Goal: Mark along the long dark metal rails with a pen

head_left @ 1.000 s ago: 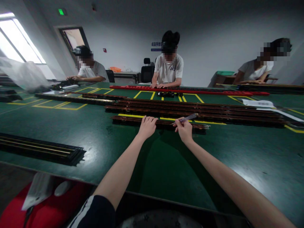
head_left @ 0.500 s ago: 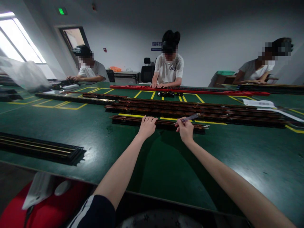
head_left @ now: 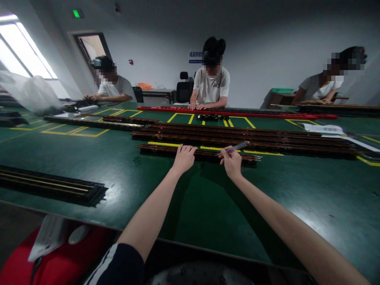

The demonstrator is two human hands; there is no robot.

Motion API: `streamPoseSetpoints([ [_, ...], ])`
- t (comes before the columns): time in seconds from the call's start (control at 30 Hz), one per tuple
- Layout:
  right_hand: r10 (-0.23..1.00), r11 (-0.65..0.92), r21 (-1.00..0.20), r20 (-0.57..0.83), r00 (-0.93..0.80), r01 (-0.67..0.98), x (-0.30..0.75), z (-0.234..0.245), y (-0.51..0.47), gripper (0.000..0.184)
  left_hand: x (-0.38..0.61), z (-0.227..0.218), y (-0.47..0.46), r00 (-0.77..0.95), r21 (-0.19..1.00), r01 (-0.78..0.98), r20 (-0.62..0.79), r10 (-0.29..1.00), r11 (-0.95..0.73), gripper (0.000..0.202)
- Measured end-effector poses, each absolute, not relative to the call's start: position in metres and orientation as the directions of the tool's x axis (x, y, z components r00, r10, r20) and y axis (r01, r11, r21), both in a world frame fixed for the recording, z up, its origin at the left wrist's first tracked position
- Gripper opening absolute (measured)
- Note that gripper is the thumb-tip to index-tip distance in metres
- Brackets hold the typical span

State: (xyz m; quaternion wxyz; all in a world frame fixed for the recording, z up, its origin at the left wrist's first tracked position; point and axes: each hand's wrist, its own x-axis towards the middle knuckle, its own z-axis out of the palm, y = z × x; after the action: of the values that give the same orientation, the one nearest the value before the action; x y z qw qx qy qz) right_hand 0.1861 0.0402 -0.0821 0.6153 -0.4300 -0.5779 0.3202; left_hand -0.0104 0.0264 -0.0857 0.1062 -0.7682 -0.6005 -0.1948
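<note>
A long, narrow dark strip with copper-coloured bars [head_left: 160,150] lies crosswise on the green table in front of me. My left hand [head_left: 184,157] is over its middle, the fingers bent across the top and holding it. To the right, my right hand [head_left: 232,161] is closed around a slim tool with a clear, purplish handle, which looks like a screwdriver [head_left: 240,146]. The handle slants up to the right, while the thin shaft points down left at the strip. Its tip is too small to make out. Bare metal ends stick out at the strip's right end.
Just beyond lies a wide bundle of similar strips [head_left: 267,139]. More black strips [head_left: 50,184] rest at the left near edge. A long red rail [head_left: 252,114] spans the far side, where a co-worker [head_left: 211,85] sits. White papers [head_left: 323,129] lie at right.
</note>
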Motion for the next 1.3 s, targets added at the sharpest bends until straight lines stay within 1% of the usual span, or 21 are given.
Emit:
streamPoseSetpoints([
  [0.17,0.901,0.392,-0.918,0.395,0.179,0.055,0.1865,-0.0807,0.0403,0.029,-0.0104,-0.0843,0.0259,0.202,0.075,0.964,0.418,0.885,-0.255,0.045],
  [0.37,0.888,0.402,-0.916,0.396,0.233,0.023,0.1872,-0.0794,0.0398,0.024,-0.0115,-0.0857,0.0272,0.209,0.08,0.961,0.417,0.885,-0.265,0.045],
  [0.6,0.895,0.402,-0.915,0.403,0.191,0.045,0.1869,-0.0789,0.0386,0.024,-0.0128,-0.0877,0.0281,0.212,0.066,0.962,0.435,0.875,-0.266,0.044],
  [0.87,0.896,0.394,-0.917,0.397,0.199,0.057,0.1866,-0.081,0.0406,0.025,-0.0127,-0.0906,0.0299,0.209,0.05,0.965,0.452,0.867,-0.258,0.046],
  [1.0,0.901,0.387,-0.92,0.39,0.188,0.058,0.1857,-0.082,0.0415,0.025,-0.0136,-0.0909,0.0292,0.214,0.058,0.96,0.473,0.855,-0.272,0.049],
  [1.13,0.909,0.389,-0.919,0.394,0.133,0.065,0.1845,-0.0824,0.0413,0.026,-0.0143,-0.0887,0.0277,0.204,0.077,0.959,0.477,0.855,-0.272,0.054],
  [1.3,0.905,0.4,-0.914,0.406,0.125,0.069,0.1854,-0.0826,0.0403,0.027,-0.0138,-0.087,0.0263,0.218,0.064,0.958,0.473,0.853,-0.281,0.056],
])
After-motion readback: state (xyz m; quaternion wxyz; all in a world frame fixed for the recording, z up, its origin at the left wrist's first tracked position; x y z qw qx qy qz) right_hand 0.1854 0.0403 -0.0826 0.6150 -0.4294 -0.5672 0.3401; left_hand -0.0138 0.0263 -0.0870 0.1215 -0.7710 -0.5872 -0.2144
